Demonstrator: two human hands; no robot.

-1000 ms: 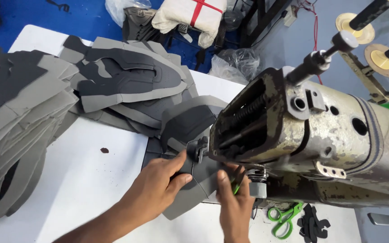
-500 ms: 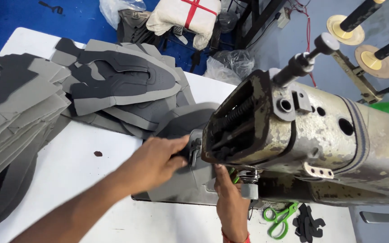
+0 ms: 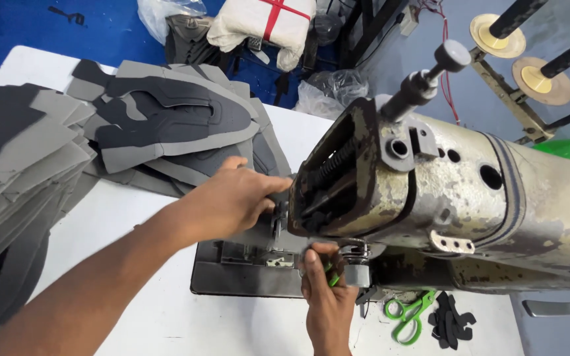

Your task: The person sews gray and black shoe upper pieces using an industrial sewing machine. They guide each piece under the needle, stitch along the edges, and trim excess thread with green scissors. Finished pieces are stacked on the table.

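Reaching beside the sewing machine (image 3: 443, 191), your left hand (image 3: 232, 201) rests curled at its needle end; your right hand (image 3: 324, 290) below pinches a small green tool (image 3: 332, 279).

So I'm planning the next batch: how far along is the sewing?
Early, it seems. Left hand and right hand work at the sewing machine needle area. Nothing visibly finished. Big piles of grey cut pieces wait on the table.

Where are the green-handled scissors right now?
In the head view, the green-handled scissors lie on the white table at lower right, under the sewing machine arm, between the right hand and a small pile of dark cut pieces.
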